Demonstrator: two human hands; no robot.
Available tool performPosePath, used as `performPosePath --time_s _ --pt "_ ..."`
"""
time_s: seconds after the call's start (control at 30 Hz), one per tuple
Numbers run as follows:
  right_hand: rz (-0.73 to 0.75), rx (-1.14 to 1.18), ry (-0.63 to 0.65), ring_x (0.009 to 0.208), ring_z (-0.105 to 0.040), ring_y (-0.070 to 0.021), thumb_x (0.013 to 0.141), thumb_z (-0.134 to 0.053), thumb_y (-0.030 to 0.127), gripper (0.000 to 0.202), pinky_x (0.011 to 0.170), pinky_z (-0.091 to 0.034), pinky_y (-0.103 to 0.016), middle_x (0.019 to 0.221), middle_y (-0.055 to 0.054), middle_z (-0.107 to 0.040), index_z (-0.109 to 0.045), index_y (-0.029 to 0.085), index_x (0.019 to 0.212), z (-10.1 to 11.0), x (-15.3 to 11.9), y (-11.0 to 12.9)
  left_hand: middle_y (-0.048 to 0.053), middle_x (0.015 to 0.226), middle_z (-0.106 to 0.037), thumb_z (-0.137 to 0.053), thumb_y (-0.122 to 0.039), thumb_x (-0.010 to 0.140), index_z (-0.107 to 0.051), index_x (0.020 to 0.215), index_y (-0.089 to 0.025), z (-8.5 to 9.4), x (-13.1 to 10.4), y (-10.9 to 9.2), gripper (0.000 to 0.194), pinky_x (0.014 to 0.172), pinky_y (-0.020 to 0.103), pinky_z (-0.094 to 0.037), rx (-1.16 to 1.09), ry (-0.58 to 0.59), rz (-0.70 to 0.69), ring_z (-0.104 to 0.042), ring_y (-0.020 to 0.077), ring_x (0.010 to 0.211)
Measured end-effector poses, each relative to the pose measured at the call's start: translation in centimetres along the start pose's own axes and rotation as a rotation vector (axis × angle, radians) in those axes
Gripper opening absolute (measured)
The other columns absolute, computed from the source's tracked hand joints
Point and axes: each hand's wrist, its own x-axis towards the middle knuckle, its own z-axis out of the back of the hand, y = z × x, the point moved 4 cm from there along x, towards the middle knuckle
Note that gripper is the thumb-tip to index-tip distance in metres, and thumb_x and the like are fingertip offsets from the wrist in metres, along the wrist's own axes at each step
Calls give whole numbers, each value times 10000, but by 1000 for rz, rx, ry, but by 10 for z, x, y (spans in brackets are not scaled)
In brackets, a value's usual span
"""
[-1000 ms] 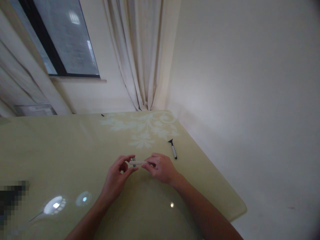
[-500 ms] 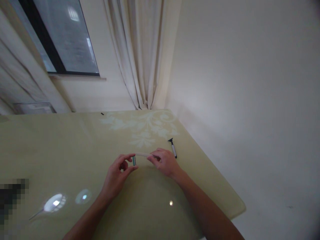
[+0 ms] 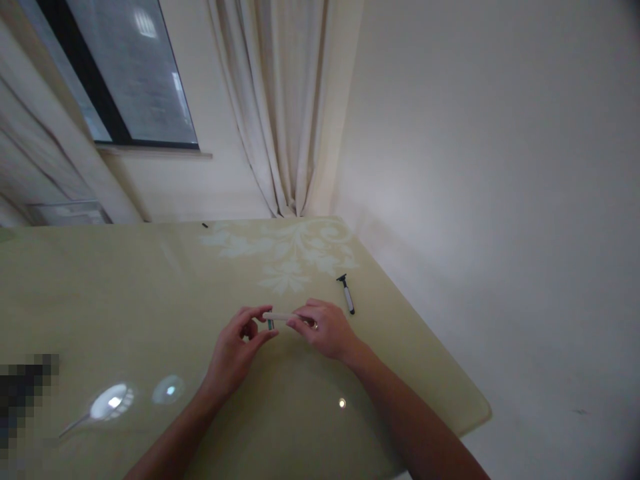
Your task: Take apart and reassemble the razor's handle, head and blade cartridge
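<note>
My left hand (image 3: 243, 340) pinches a small green-and-dark piece (image 3: 271, 324), upright between thumb and index finger; it looks like a razor cartridge. In my right hand (image 3: 323, 328) is a thin pale stick (image 3: 279, 317), possibly a brush handle, its left end lying across the small piece. Whether the two touch cannot be told. Just beyond my right hand, a razor (image 3: 349, 295) with a black head and grey handle lies on the table.
The pale green glossy table (image 3: 125, 300) has its right edge along a wall. A small dark object (image 3: 205, 225) lies near the far edge. Curtains (image 3: 280, 107) hang behind. At the left edge is a blurred dark shape (image 3: 25, 387).
The pale stick has shifted left and slightly down, from the top of the small piece to across it. My right hand has moved a little left with it.
</note>
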Motion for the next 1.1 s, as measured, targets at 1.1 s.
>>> performPosePath --time_s 1.1 --pt "12 -2 -16 705 -568 -131 1013 -672 426 269 677 -373 -252 782 -12 -655 -822 211 956 2 -2 -2 -17 883 -641 -828 -422 762 -777 1134 -260 4 -1 -9 409 587 256 -456 8 -42 22 -508 115 598"
